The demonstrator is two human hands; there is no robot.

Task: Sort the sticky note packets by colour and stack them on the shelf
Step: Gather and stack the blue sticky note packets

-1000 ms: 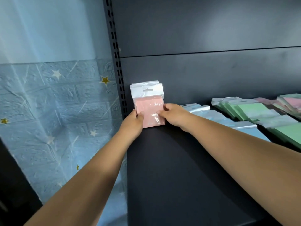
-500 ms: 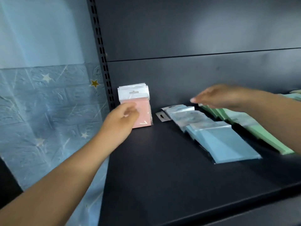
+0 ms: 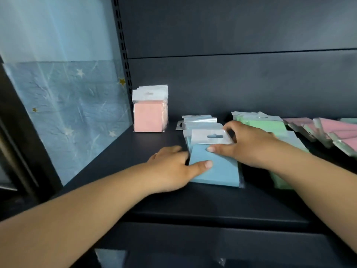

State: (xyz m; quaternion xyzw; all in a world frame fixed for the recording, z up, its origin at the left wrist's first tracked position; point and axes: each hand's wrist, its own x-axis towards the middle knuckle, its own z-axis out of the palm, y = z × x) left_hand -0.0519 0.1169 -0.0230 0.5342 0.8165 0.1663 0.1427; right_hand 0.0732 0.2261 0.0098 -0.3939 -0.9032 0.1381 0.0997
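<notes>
both grips on the blue packet, lift not started

left hand [image 3: 172, 167] rests against the near-left edge of the top blue packet [image 3: 216, 167], thumb lying across its face, fingers tucked at the side. right hand [image 3: 249, 144] pinches the clear header flap at the packet's far end, thumb on top, other fingers curled behind.

packet sits between the two hands, flat on the blue pile [image 3: 199, 122], mid shelf [image 3: 135, 151].

risks, my read: the pile is fanned out and the wrappers look slick, so pulling the top one could drag the lower packets along or spill them toward the shelf's front edge. a pinch on the thin flap alone could let the packet swing or slip.

green packets [image 3: 264, 124] lie just beside the right wrist, easy to knock. pink stack [image 3: 149, 111] stands upright at far left, well apart from the hands. more pink packets [image 3: 336, 130] lie loose at far right.
</notes>
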